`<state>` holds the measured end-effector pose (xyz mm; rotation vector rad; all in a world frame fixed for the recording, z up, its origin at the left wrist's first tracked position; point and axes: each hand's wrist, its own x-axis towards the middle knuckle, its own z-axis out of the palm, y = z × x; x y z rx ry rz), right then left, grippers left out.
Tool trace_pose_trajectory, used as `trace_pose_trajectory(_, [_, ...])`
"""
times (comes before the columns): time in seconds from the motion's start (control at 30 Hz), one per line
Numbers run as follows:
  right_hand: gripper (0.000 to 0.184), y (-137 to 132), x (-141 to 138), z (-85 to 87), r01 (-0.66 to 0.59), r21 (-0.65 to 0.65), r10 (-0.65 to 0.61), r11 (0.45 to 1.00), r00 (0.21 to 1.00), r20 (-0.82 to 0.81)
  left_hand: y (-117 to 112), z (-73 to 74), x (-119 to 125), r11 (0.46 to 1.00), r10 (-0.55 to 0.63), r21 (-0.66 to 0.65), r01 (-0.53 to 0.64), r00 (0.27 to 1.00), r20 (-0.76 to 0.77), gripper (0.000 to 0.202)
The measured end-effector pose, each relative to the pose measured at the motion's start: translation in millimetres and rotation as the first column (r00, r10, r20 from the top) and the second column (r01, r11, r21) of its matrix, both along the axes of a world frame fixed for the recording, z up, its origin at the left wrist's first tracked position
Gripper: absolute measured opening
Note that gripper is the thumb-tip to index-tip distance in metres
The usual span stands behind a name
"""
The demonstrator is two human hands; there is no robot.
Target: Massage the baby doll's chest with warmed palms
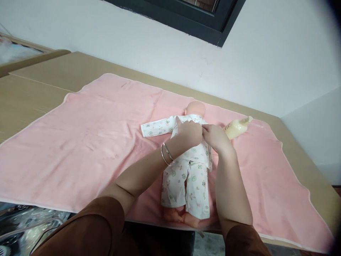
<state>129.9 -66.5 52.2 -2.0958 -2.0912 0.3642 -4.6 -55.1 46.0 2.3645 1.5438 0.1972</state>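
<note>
A baby doll [195,107] lies on its back on a pink blanket [87,142], head toward the wall, feet at the table's near edge. It wears a white printed shirt and trousers [186,185]. One sleeve [157,128] stretches out to the left; the doll's other arm [237,127] is bare and sticks out to the right. My left hand [189,132] and my right hand [215,137] meet over the doll's chest, both closed and pinching the shirt's front. Two bangles circle my left wrist.
The blanket covers most of a light wooden table [39,92] that stands against a white wall. A dark window frame [183,16] is above. Clear plastic packaging [23,224] lies below the table's near left edge.
</note>
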Motion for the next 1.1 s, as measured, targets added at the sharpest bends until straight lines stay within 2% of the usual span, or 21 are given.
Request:
trace_pose_trajectory(0.1, [0.041, 7, 3, -7.0, 0.069, 0.042, -0.063, 0.997, 0.991, -0.121, 12, -9.3, -1, 0.999, 0.034, 0.003, -0.034, 0.998, 0.051, 0.038])
trace_pose_trajectory(0.23, [0.05, 26, 10, -33.3, 0.157, 0.143, -0.137, 0.977, 0.98, -0.142, 34, -31.2, -3, 0.997, 0.068, 0.038, -0.074, 0.989, 0.133, 0.053])
trace_pose_trajectory(0.3, [0.049, 35, 11, -46.8, 0.135, 0.201, -0.115, 0.97, 0.988, -0.107, 42, -38.1, -3, 0.995, 0.091, 0.028, -0.096, 0.983, 0.159, 0.056])
trace_pose_trajectory(0.37, [0.049, 40, 11, -54.5, 0.095, 0.223, -0.076, 0.97, 0.993, -0.092, 44, -38.4, -3, 0.995, 0.095, 0.021, -0.099, 0.984, 0.152, 0.056])
trace_pose_trajectory(0.47, [0.048, 37, 8, -49.7, 0.071, 0.17, -0.063, 0.983, 0.997, -0.05, 34, -26.9, -3, 0.996, 0.085, 0.016, -0.086, 0.992, 0.091, 0.054])
trace_pose_trajectory(0.63, [0.041, 12, -8, -15.7, 0.062, 0.018, -0.064, 0.998, 0.985, 0.163, 1, -1.1, 1, 0.998, 0.058, 0.032, -0.057, 0.998, -0.038, 0.041])
trace_pose_trajectory(0.77, [0.04, 1, -17, -1.1, 0.05, -0.026, -0.044, 0.998, 0.977, 0.208, 0, 0.6, 2, 0.998, 0.036, 0.054, -0.035, 0.999, -0.029, 0.037])
trace_pose_trajectory(0.9, [0.038, 10, -12, -10.8, 0.074, 0.0, -0.074, 0.997, 0.989, 0.126, 22, -14.0, -1, 0.987, 0.104, 0.113, -0.113, 0.991, 0.082, 0.033])
trace_pose_trajectory(1.1, [0.054, 35, 11, -49.5, 0.091, 0.144, -0.074, 0.985, 0.99, -0.122, 47, -37.6, -1, 0.984, 0.134, 0.087, -0.155, 0.97, 0.203, 0.031])
